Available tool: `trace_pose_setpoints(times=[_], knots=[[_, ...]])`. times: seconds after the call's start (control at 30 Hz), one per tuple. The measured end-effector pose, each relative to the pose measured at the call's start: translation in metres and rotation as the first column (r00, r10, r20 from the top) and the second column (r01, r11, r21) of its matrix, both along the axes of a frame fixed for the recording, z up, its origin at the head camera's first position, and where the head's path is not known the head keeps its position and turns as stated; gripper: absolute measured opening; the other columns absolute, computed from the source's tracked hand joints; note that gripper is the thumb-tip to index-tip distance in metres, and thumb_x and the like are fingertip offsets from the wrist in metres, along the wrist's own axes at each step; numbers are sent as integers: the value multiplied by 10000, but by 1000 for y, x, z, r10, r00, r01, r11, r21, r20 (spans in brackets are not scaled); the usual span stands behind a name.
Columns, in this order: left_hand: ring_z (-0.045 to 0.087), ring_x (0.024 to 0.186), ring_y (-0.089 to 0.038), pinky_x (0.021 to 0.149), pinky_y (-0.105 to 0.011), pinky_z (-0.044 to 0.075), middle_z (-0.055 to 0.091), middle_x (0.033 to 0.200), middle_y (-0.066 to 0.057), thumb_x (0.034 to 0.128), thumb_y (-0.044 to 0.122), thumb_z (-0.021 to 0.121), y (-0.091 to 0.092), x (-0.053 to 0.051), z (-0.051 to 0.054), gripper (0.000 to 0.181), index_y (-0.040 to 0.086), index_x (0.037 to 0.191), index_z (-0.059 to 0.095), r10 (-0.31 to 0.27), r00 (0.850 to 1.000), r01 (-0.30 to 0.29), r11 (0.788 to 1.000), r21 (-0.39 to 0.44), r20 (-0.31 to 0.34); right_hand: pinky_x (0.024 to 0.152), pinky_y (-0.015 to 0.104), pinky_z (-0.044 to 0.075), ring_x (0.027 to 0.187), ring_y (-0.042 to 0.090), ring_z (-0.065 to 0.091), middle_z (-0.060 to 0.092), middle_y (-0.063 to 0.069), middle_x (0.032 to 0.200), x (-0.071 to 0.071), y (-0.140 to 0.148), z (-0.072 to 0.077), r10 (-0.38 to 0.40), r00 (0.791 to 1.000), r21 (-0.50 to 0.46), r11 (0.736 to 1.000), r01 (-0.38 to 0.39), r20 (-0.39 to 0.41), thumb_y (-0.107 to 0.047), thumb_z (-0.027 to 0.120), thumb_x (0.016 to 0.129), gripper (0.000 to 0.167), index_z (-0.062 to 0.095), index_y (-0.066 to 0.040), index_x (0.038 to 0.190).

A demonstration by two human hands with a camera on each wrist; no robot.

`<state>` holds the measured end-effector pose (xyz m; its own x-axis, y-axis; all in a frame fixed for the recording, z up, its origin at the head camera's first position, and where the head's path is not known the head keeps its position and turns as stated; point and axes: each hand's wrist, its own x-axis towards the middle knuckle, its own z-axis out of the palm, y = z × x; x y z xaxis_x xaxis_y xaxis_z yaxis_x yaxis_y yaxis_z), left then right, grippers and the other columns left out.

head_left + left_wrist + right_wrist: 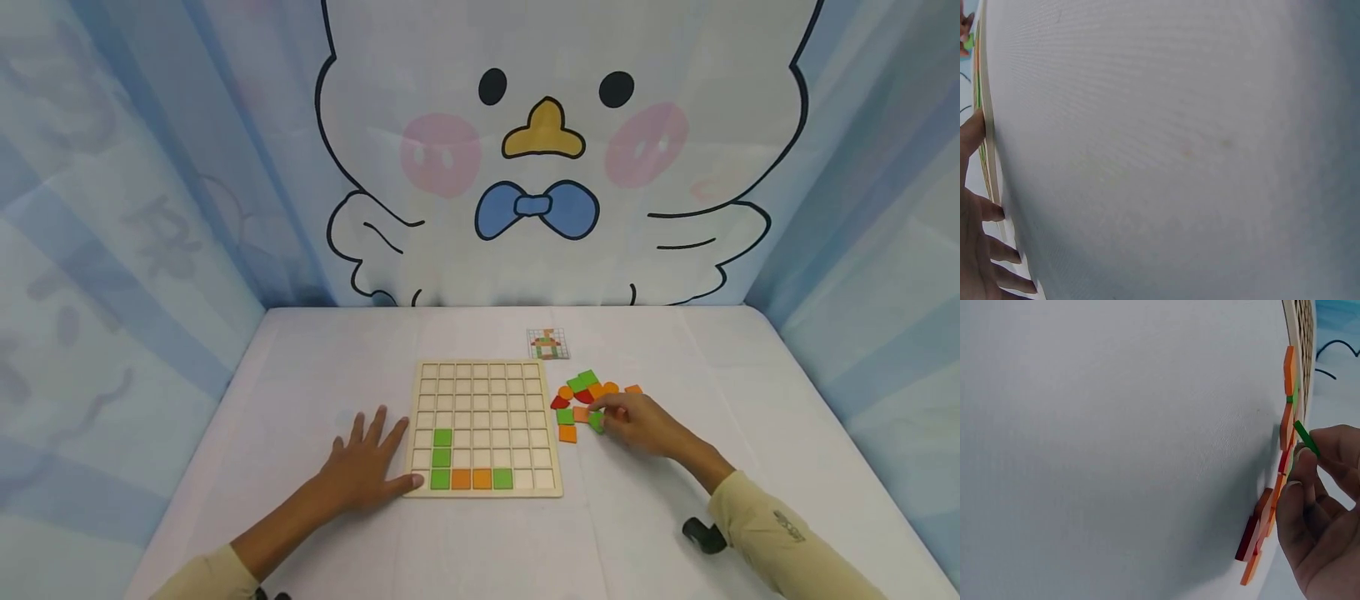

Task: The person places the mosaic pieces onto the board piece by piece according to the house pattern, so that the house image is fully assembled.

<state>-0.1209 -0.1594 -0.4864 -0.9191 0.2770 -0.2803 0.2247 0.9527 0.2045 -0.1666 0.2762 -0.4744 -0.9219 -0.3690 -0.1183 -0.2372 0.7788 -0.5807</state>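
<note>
A wooden grid board lies flat in the head view, with green squares in one column and orange squares along its bottom row. My left hand rests with fingers spread at the board's left edge, its thumb on the lower left corner. To the right of the board, my right hand pinches a green tile between thumb and fingers. The tile tilts up from the table in the right wrist view. Around those fingers lie loose orange, green and red pieces.
A small pattern card lies beyond the board's upper right corner. One orange square sits close to the board's right edge. White cloth covers the table, and printed curtains hang behind and at both sides.
</note>
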Motion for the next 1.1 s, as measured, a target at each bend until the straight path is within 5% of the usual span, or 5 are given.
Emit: trace_pose_setpoints(times=[0.43, 0.83, 1.1], knots=[[133, 1445, -555, 1005, -783, 256, 156, 1620, -221, 795, 803, 491, -1, -2, -5, 999, 170, 1544, 297, -1, 1000, 1, 1000, -2, -20, 536, 240, 510, 531, 90, 498, 606, 14, 891, 8, -26, 8, 48, 996, -151, 988, -37, 71, -103, 656, 904, 234, 683, -96, 1136], [146, 1440, -559, 995, -784, 271, 160, 1615, -235, 811, 777, 509, 1, -6, -3, 978, 158, 1540, 306, -18, 999, 19, 1000, 19, -44, 583, 256, 547, 559, 106, 554, 614, 21, 899, 16, -42, 14, 105, 985, -239, 969, -70, 134, -152, 710, 888, 290, 684, -115, 1174], [149, 1434, -569, 992, -788, 266, 169, 1609, -245, 812, 755, 535, 0, -1, 0, 970, 145, 1535, 316, -11, 1000, 11, 1000, 24, -12, 610, 249, 550, 628, 130, 603, 618, 49, 901, 22, -55, 4, 156, 971, -311, 946, -94, 182, -170, 714, 893, 310, 682, -107, 1194]])
